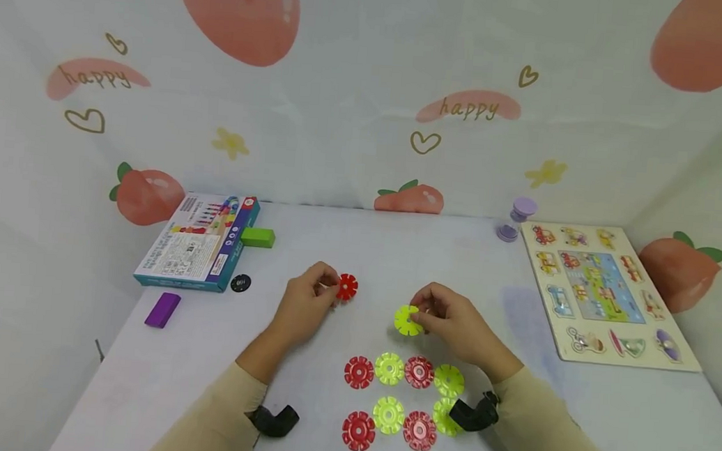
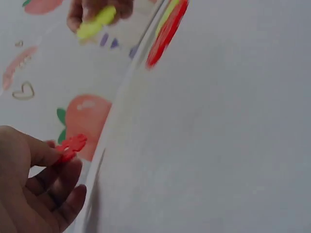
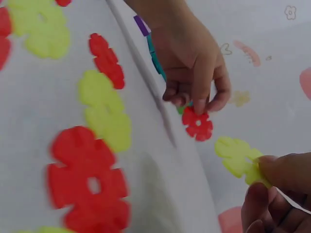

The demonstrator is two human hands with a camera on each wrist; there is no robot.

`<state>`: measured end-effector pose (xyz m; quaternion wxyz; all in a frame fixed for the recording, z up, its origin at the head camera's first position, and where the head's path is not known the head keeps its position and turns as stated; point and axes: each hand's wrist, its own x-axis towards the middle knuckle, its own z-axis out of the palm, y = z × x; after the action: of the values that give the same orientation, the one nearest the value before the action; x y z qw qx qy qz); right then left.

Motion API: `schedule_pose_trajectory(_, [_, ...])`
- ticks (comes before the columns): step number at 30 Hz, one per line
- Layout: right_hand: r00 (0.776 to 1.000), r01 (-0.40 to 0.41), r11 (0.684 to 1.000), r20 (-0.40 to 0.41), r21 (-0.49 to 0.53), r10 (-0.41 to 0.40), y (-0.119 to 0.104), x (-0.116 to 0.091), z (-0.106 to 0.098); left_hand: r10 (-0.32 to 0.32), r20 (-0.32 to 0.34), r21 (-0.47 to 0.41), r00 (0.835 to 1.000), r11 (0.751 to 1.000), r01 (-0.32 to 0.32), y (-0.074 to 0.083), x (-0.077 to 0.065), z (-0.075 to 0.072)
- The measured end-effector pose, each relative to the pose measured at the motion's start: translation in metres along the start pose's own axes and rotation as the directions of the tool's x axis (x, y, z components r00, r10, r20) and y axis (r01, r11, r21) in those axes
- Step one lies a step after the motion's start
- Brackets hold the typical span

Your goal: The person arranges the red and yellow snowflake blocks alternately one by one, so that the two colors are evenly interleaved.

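Observation:
Between thumb and fingers my left hand (image 1: 309, 301) pinches a red notched plastic disc (image 1: 347, 287), a flower-shaped piece with a hole in its middle. To its right, my right hand (image 1: 449, 318) pinches a yellow-green disc (image 1: 407, 321) of the same shape. Both discs are held above the table and apart from each other; the right wrist view shows the red disc (image 3: 198, 124) and the yellow-green disc (image 3: 238, 158) side by side. Nearer the body lie two rows of red and yellow-green discs (image 1: 389, 369) in alternating colours. My right wrist's camera partly hides one yellow-green disc (image 1: 445, 414) in the near row.
At the back left lies a flat box (image 1: 193, 242), with a green block (image 1: 258, 238), a black round chip (image 1: 240, 283) and a purple block (image 1: 163, 309) near it. A purple hourglass (image 1: 516, 219) and a wooden picture puzzle board (image 1: 551, 295) stand at the right.

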<state>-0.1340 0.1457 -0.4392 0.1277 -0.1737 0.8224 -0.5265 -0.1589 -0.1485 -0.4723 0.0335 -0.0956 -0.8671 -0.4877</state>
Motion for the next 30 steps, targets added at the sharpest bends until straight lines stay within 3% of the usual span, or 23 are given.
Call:
schedule_pose_trajectory(3, [1.000,0.016,1.000,-0.006,-0.009,-0.016,-0.010,0.019,0.000,-0.058,-0.040,0.094,0.998,0.994,0.061,-0.011,0.016,-0.010])
schedule_pose_trajectory(6, [1.000,-0.012,1.000,-0.017,-0.007,0.012,-0.013,0.043,0.006,-0.076,-0.059,0.216,0.995,0.973,0.087,-0.022,0.026,-0.016])
schedule_pose_trajectory(8, [0.998,-0.049,0.999,-0.025,0.006,0.049,-0.012,0.060,0.012,-0.080,-0.053,0.325,0.995,0.941,0.093,-0.027,0.028,-0.018])
schedule_pose_trajectory(12, [0.991,-0.126,0.992,-0.035,0.018,0.127,-0.006,0.091,0.024,-0.067,0.004,0.538,0.998,0.841,0.054,-0.032,0.025,-0.019])
schedule_pose_trajectory(14, [0.988,-0.148,0.988,-0.046,-0.046,0.145,0.000,0.103,0.030,-0.056,0.051,0.600,0.997,0.800,0.014,-0.034,0.021,-0.018])
schedule_pose_trajectory(17, [0.990,-0.135,0.967,-0.068,-0.215,0.123,0.004,0.112,0.039,-0.033,0.118,0.630,0.992,0.775,-0.049,-0.037,0.014,-0.017])
schedule_pose_trajectory(20, [0.997,-0.070,0.887,-0.054,-0.456,0.050,0.003,0.109,0.048,-0.013,0.162,0.635,0.987,0.766,-0.094,-0.040,0.008,-0.017])
schedule_pose_trajectory(23, [0.999,0.046,0.733,0.042,-0.679,-0.024,-0.003,0.099,0.055,0.000,0.176,0.647,0.984,0.754,-0.115,-0.042,0.004,-0.018])
schedule_pose_trajectory(24, [0.996,0.090,0.674,0.085,-0.733,-0.041,-0.006,0.096,0.056,0.004,0.179,0.651,0.984,0.749,-0.121,-0.043,0.004,-0.019])
schedule_pose_trajectory(26, [0.986,0.155,0.588,0.159,-0.793,-0.046,-0.011,0.090,0.059,0.014,0.182,0.659,0.983,0.740,-0.132,-0.044,0.004,-0.020])
schedule_pose_trajectory(28, [0.977,0.193,0.542,0.209,-0.818,-0.033,-0.015,0.088,0.059,0.024,0.186,0.660,0.982,0.738,-0.143,-0.044,0.004,-0.022])
schedule_pose_trajectory(30, [0.974,0.194,0.553,0.228,-0.810,-0.008,-0.018,0.088,0.059,0.035,0.188,0.657,0.982,0.739,-0.151,-0.043,0.004,-0.023])
